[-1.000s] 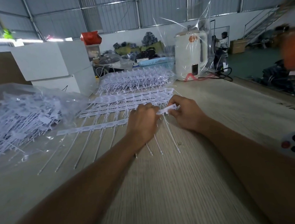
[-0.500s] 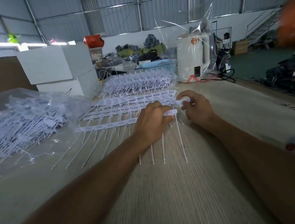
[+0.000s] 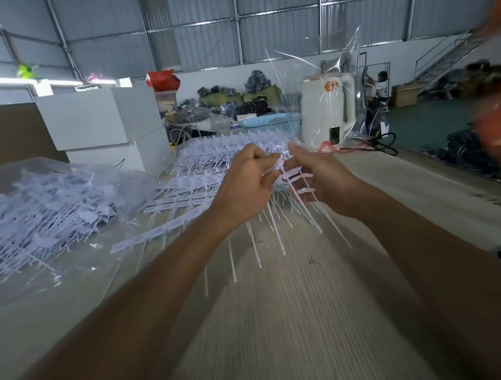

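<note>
Mostly white, thin-tailed plastic ties point(image 3: 294, 173)

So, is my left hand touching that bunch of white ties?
Touching. The head view shows the left hand with its fingers curled, pinching the top of the bunch of white ties.

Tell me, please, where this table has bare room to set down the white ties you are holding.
Bare table lies between your forearms, below the ties in the left hand, and right of the right hand toward the table edge. Crowded: the bag of ties at left and the tie strips ahead.
</note>
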{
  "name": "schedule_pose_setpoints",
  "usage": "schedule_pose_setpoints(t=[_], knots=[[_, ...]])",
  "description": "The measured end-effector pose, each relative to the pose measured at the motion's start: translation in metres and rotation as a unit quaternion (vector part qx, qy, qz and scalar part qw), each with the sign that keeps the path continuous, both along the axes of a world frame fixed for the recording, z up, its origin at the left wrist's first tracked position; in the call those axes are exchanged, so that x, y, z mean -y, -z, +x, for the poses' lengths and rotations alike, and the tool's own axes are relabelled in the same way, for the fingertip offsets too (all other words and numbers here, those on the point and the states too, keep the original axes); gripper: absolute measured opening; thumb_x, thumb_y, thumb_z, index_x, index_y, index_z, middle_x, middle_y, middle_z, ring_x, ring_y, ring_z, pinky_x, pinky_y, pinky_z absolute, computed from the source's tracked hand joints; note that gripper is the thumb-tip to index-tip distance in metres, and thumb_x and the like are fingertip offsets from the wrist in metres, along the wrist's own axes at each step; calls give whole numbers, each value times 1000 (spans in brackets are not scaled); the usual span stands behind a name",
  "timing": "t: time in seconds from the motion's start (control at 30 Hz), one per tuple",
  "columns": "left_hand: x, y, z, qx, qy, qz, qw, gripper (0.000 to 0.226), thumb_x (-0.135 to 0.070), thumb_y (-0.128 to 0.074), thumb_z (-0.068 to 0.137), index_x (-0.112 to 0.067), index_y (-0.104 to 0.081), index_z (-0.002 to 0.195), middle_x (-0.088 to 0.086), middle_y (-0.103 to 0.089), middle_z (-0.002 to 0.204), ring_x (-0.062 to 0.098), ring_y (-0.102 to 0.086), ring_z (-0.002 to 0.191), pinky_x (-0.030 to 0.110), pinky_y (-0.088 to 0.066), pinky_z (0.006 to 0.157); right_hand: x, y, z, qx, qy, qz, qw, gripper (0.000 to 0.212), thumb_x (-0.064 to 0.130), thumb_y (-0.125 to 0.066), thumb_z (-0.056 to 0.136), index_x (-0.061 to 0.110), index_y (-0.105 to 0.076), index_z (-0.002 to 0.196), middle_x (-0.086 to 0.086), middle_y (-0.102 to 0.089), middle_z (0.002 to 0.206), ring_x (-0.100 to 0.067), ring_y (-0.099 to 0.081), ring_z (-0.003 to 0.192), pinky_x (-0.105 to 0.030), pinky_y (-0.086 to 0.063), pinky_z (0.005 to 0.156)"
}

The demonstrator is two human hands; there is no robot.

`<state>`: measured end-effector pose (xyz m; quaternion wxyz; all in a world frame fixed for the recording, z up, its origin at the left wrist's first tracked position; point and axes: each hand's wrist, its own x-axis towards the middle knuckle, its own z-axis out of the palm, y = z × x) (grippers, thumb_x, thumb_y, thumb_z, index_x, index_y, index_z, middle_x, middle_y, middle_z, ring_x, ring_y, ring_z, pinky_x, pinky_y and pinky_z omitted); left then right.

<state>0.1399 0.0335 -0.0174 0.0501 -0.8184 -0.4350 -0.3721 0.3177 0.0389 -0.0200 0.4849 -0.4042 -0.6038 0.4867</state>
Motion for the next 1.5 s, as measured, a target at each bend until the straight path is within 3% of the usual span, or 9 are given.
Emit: schedule_pose_setpoints(t=[0.13,0.23,0.33,0.43,0.57,0.67,0.93,1.23,1.5], knots=[[3,-5,-3,31,23,-28,999,44,-18,-71,92,-17,-62,136,8,-62,107,18,-59,97,28,-45,85,-1,2,2,85,-38,55,994,18,27,-73,92,10,-73,93,4,-64,74,-9,-62,65,-23,-53,59],[2,-5,-11,65,36,-113,991,35,-21,-70,93,-21,-63,127,1,-68,96,15,-67,86,29,-53,77,-3,2,7,51,-29,47,997,8,21,-73,91,13,-73,91,2,-65,77,-11,-61,68,-24,-54,60],[-2,0,-22,75,25,-164,983,11,-20,-64,97,-14,-70,103,2,-72,93,17,-69,86,36,-56,81,-5,12,11,31,-29,28,999,6,18,-72,91,18,-72,85,1,-65,78,-12,-61,70,-24,-53,61],[-4,6,-26,45,15,-188,981,18,-24,-63,98,-10,-71,89,1,-71,89,15,-66,84,31,-49,77,-4,28,10,19,-37,-11,999,2,18,-73,90,16,-71,90,-4,-62,82,-16,-61,74,-28,-55,65],[-5,13,-26,59,6,-243,968,23,-28,-58,101,-9,-66,93,6,-74,96,20,-72,81,19,-49,65,-5,41,11,-41,-19,-32,998,3,15,-72,89,16,-73,87,-4,-67,82,-16,-66,72,-26,-55,59],[-3,13,-23,62,23,-227,972,17,-22,-57,102,-13,-67,91,1,-68,76,14,-64,64,23,-46,63,-8,47,11,-38,-25,-17,999,6,18,-72,90,19,-76,87,-5,-69,85,-16,-65,71,-25,-53,59],[2,10,-10,-2,-23,-171,985,34,-26,-53,102,-24,-54,67,-1,-60,65,17,-57,61,33,-45,64,-9,56,12,-22,-63,38,997,34,30,-83,73,12,-77,102,-16,-58,80,-15,-61,67,-27,-53,64],[5,5,-1,-71,-151,-51,985,24,-32,-45,102,-22,-52,82,3,-57,80,27,-53,75,33,-34,63,-14,57,16,-13,-110,26,994,16,27,-74,88,20,-76,102,-5,-67,94,-11,-63,76,-25,-53,70],[-3,1,2,54,-153,-238,958,27,-18,-55,89,-9,-53,64,7,-59,69,26,-57,69,32,-40,63,-13,59,9,42,-45,127,990,6,14,-75,89,18,-76,85,2,-61,74,-12,-55,60,-23,-50,59]])
